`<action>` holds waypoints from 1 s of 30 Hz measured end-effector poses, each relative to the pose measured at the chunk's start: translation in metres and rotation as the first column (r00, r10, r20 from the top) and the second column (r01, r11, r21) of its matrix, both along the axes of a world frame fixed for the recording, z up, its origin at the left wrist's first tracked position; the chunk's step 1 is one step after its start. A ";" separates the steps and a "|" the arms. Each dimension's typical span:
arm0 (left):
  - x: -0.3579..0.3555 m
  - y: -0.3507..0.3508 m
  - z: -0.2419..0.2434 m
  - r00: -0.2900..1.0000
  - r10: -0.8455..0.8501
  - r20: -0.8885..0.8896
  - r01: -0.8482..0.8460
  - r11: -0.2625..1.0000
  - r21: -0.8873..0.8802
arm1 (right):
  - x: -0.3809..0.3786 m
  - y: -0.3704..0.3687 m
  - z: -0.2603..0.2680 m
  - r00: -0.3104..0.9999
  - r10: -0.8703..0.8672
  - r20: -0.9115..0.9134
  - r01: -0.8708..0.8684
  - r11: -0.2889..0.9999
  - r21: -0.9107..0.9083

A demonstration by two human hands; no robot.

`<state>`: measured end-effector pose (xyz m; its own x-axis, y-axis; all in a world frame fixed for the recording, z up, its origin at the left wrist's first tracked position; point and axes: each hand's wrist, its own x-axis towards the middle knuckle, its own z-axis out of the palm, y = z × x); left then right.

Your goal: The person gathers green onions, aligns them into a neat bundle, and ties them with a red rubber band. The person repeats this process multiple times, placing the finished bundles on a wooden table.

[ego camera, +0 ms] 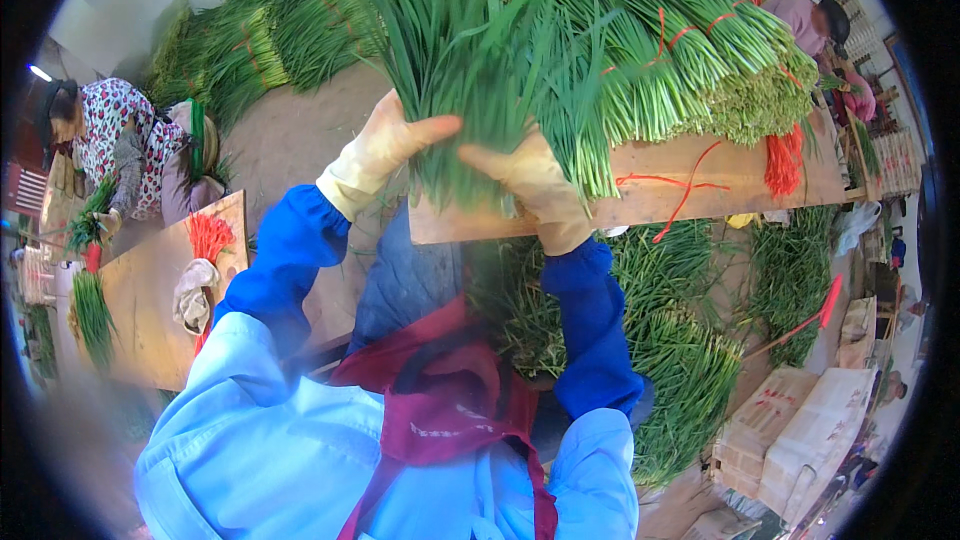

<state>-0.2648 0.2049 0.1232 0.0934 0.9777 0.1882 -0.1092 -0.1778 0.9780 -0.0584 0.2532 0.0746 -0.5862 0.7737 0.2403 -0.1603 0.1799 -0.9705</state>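
Note:
A loose bunch of green chives [465,67] stands upright between my two gloved hands, blurred at its lower end. My left hand [382,150], in a cream rubber glove, grips the bunch's left side with the thumb across the front. My right hand [536,184], gloved alike, holds its right side; some of its fingers are hidden behind the leaves. Just below the bunch is the near end of a wooden board [480,223]. More chives [592,157] lie on the board right beside my right hand. Tied chive bundles [697,67] with red ties are piled farther right.
Red ties [784,161] hang in a cluster on the board, with loose strips [686,186] nearby. Tied bundles [259,52] line the floor ahead. Chives [675,375] are heaped at my right, near cardboard boxes [795,427]. A co-worker [127,142] handles chives at another board [157,292].

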 end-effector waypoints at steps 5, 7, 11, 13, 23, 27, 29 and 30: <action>0.023 0.000 0.005 0.988 0.132 0.075 -0.125 0.988 -0.090 | -0.023 -0.011 0.020 0.992 -0.125 0.008 0.125 0.985 -0.116; 0.026 -0.001 0.021 0.983 0.166 0.077 -0.158 0.982 -0.108 | -0.018 -0.014 0.036 0.993 -0.114 -0.029 0.113 0.993 -0.043; 0.022 -0.012 0.049 0.993 0.082 0.082 -0.094 0.985 0.143 | -0.005 -0.019 0.060 0.987 -0.156 0.044 0.156 0.988 -0.001; 0.021 -0.014 0.049 0.994 0.110 -0.025 -0.107 0.988 0.113 | -0.003 -0.024 0.060 0.999 -0.039 -0.020 0.038 0.997 -0.060; 0.019 -0.012 0.011 0.991 -0.017 -0.134 0.018 1.000 0.005 | -0.028 -0.027 0.030 0.995 -0.102 0.019 0.102 0.994 -0.047; 0.011 -0.028 0.018 0.988 0.007 -0.154 -0.015 0.999 -0.052 | -0.042 -0.036 0.029 0.968 -0.032 0.250 0.017 0.998 0.061; 0.004 -0.040 0.015 1.000 0.020 0.001 -0.019 0.991 -0.135 | -0.043 -0.053 0.022 0.934 -0.157 0.321 0.087 0.971 0.222; 0.001 -0.045 0.011 0.999 0.023 0.036 -0.015 0.975 -0.221 | -0.044 -0.060 0.017 0.918 -0.225 0.325 0.117 0.940 0.321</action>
<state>-0.2642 0.1597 0.1338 0.0713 0.9970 -0.0294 -0.1458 0.0395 0.9885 -0.1021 0.1928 0.0920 -0.5388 0.7975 0.2715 0.2409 0.4547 -0.8575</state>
